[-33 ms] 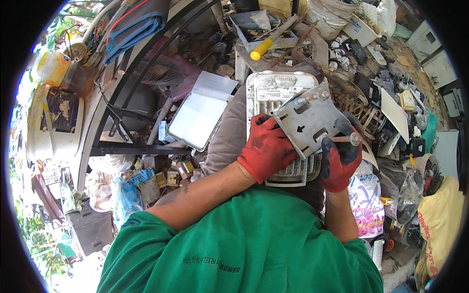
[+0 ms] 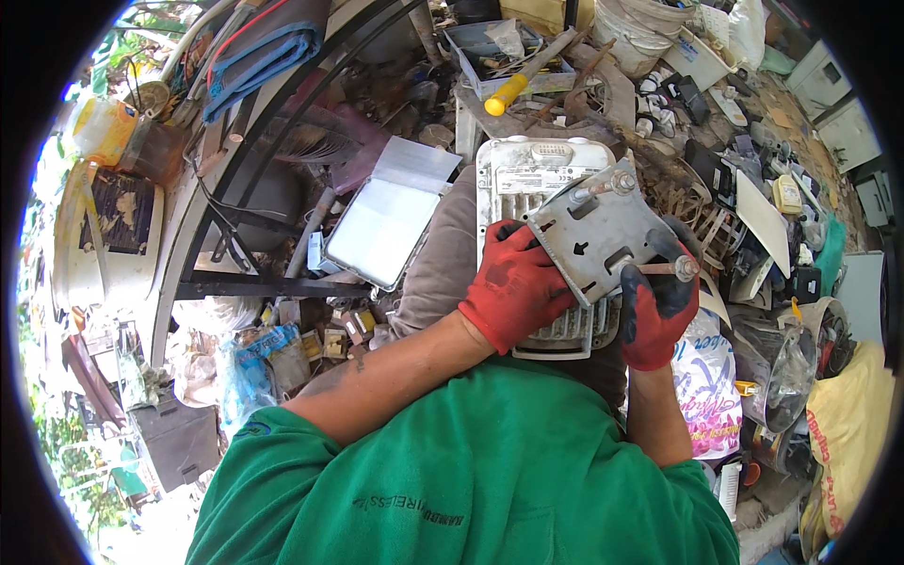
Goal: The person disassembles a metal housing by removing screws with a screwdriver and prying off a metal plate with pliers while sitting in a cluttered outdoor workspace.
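A grey metal mounting bracket is tilted over a white finned metal housing that rests on my lap. Two long bolts run through the bracket: one bolt at its upper edge, the other bolt at its right. My left hand, in a red and black glove, grips the bracket's lower left edge, with fingertips hidden behind it. In a matching glove, my right hand closes around the bracket's right side by the right bolt, thumb at the slot where the bolt passes.
Left of my leg lies an open grey-white cover. A yellow-handled tool sits beyond the housing beside a blue-grey tray. A black metal frame stands at the left. Plastic parts and scrap are piled at the right, near a yellow sack.
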Demonstrator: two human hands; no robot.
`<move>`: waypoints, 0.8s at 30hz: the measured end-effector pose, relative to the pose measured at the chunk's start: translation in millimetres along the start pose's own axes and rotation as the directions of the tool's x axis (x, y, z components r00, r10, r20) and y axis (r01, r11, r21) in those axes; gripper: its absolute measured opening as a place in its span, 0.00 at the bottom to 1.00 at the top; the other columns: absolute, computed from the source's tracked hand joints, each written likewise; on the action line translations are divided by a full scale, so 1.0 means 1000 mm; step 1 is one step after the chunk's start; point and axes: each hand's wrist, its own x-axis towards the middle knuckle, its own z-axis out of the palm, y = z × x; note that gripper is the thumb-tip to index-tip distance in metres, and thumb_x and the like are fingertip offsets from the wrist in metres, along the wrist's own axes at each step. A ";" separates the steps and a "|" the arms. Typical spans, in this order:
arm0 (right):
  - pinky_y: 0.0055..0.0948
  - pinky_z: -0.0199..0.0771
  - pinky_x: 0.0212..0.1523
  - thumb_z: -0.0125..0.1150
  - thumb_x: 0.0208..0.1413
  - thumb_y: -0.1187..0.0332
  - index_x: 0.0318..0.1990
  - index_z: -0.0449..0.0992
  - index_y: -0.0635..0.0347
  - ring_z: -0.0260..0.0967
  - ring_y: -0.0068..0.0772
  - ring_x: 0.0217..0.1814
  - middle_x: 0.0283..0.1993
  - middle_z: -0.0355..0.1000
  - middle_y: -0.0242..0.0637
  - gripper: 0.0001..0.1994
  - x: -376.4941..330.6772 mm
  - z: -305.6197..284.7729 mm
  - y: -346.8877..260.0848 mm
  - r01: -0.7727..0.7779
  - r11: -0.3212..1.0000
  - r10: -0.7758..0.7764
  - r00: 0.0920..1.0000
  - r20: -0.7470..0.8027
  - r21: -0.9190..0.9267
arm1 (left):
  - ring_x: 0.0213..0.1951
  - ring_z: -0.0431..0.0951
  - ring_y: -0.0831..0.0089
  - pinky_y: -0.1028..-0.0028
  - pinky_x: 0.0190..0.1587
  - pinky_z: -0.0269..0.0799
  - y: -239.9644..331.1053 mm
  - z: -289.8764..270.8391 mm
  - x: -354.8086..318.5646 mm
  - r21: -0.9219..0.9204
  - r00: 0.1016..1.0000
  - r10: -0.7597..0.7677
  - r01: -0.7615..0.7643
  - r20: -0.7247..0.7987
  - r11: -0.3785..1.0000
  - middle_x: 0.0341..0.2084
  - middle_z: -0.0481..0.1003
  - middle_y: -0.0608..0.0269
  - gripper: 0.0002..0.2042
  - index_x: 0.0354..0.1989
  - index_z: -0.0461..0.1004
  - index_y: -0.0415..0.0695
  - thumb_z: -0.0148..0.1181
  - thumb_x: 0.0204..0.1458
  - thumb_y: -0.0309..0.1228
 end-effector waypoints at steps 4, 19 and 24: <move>0.41 0.63 0.68 0.70 0.48 0.77 0.56 0.74 0.70 0.63 0.42 0.68 0.63 0.67 0.49 0.25 0.010 -0.005 -0.001 0.043 0.999 -0.044 0.995 0.089 0.014 | 0.59 0.71 0.62 0.49 0.61 0.60 0.002 -0.006 0.003 0.037 0.999 0.032 -0.034 0.037 0.999 0.48 0.81 0.76 0.15 0.42 0.85 0.63 0.73 0.42 0.40; 0.39 0.63 0.69 0.72 0.49 0.71 0.58 0.74 0.71 0.62 0.40 0.69 0.64 0.66 0.47 0.27 0.004 -0.004 0.001 -0.091 0.996 0.091 0.995 0.032 0.005 | 0.57 0.73 0.63 0.49 0.60 0.60 0.003 -0.007 0.004 0.053 0.999 0.023 -0.025 0.039 0.998 0.48 0.80 0.76 0.16 0.42 0.85 0.63 0.74 0.41 0.39; 0.40 0.63 0.68 0.73 0.49 0.69 0.57 0.74 0.71 0.62 0.40 0.69 0.64 0.65 0.47 0.27 0.005 -0.002 0.006 -0.057 0.997 0.056 0.998 0.015 0.059 | 0.56 0.72 0.63 0.48 0.60 0.59 0.003 -0.005 0.006 0.046 0.999 -0.042 0.040 0.034 0.998 0.47 0.80 0.77 0.15 0.43 0.85 0.64 0.71 0.43 0.37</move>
